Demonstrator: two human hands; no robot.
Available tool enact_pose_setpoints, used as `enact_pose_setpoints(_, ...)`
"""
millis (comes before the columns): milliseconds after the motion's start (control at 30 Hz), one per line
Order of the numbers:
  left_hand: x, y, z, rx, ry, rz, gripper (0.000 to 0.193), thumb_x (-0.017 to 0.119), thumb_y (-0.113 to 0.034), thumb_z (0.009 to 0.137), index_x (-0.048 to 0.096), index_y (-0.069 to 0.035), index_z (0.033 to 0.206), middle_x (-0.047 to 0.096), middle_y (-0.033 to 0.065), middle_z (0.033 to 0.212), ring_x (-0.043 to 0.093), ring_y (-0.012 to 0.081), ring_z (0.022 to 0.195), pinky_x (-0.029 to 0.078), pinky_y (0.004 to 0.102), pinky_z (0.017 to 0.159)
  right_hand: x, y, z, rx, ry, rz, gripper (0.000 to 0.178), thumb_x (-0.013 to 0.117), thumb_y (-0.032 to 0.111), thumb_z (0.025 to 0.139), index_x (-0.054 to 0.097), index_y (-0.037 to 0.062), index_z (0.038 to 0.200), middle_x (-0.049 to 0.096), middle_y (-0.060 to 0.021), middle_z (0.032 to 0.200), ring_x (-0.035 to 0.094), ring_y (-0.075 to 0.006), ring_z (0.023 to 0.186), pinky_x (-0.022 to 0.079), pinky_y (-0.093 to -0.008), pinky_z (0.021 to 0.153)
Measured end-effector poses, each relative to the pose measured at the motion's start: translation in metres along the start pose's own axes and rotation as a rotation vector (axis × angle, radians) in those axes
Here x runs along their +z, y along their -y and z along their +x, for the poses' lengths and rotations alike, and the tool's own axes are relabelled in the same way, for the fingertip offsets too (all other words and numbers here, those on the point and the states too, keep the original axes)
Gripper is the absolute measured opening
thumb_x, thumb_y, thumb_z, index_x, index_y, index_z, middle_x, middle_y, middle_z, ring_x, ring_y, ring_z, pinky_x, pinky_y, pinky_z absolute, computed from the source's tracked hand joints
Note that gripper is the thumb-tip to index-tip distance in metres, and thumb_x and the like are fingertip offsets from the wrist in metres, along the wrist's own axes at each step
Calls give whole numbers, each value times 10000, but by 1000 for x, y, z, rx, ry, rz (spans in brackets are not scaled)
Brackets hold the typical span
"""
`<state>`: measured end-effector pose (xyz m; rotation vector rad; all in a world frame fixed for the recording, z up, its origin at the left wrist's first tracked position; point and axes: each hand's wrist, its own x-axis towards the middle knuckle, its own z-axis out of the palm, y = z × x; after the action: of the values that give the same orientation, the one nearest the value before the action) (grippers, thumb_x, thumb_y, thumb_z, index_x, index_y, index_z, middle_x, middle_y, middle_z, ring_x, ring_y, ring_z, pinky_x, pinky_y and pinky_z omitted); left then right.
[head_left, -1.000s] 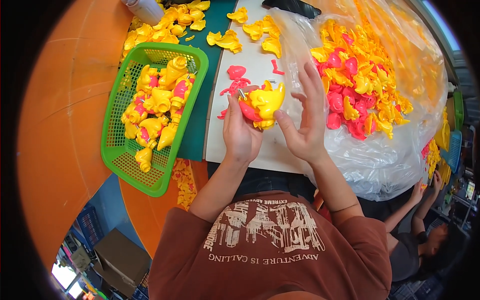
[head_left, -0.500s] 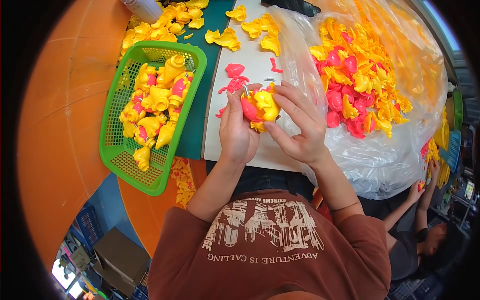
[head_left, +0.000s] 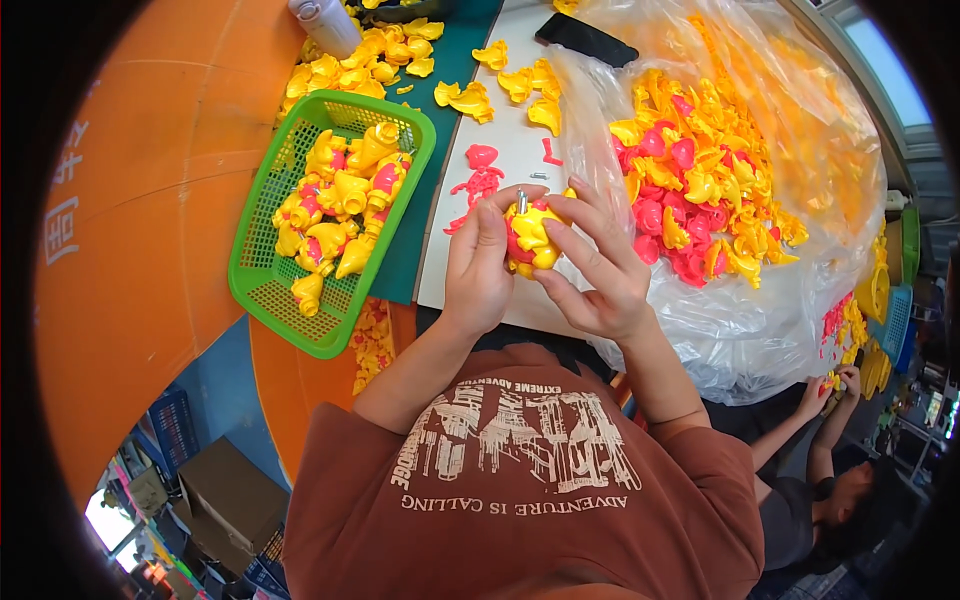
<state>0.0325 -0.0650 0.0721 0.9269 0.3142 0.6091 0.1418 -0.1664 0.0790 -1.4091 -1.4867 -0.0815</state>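
Note:
Between my two hands is a yellow and pink plastic toy figure (head_left: 534, 238), held above the white tabletop. A metal pin (head_left: 521, 201) sticks up from its top. My left hand (head_left: 477, 268) is closed against the toy's left side, thumb near the pin. My right hand (head_left: 605, 268) grips the other side with its fingertips. Pink plastic pieces (head_left: 478, 184) lie on the table just beyond my left hand. A small metal part (head_left: 538, 176) and a pink L-shaped piece (head_left: 551, 152) rest beyond the toy.
At left stands a green basket (head_left: 250, 262) of yellow and pink toy figures. A clear plastic bag (head_left: 690, 345) with many loose parts spreads at right. Yellow pieces (head_left: 468, 100), a black phone (head_left: 587, 40) and a pale bottle (head_left: 328, 27) lie farther back. Another person (head_left: 800, 505) works at far right.
The toy has turned in my hands, its yellow part now more to the front and the pin more upright. My right fingers have shifted over it. The whole view has moved slightly.

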Motion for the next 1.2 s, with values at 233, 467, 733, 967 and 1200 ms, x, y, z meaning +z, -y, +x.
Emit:
enact_pose_setpoints(233,19,-8,-5,9,15,13,494,235,-366,1005,465,27,1194,552,119,1128,554,138,1019,455,271,884,-19,13,6,8,-25,10,463,738,67,692,594,-17,1124,544,-228,1180,485,-450,1152,413,-486,971)
enact_pose_setpoints(467,26,-9,7,2,63,19,477,253,-359,1004,418,29,1228,518,127,1174,537,154,1055,444,282,905,-29,5,14,31,1,-14,420,724,92,738,593,-3,1126,550,-245,1165,495,-444,1151,409,-492,965)
enact_pose_setpoints(733,15,-13,19,76,79,273,474,549,-201,924,318,15,1277,451,97,1202,471,138,1096,387,270,938,-15,-10,26,186,73,121,504,739,68,713,565,0,1182,470,-261,1287,437,-404,1233,372,-455,1003)
enact_pose_setpoints(967,-9,-14,29,235,238,224,499,549,-247,918,328,13,1281,418,145,1263,443,199,1139,338,328,982,3,-11,38,633,-72,925,608,607,97,845,329,-75,1358,394,-211,1380,395,-284,1280,324,-393,1051)
enact_pose_setpoints(1200,-28,-13,32,378,269,502,571,587,-329,885,341,17,1267,444,163,1224,452,247,1117,340,352,967,6,-23,45,712,-28,962,298,484,44,915,537,-79,1181,532,-240,1235,514,-285,1167,385,-377,1006)
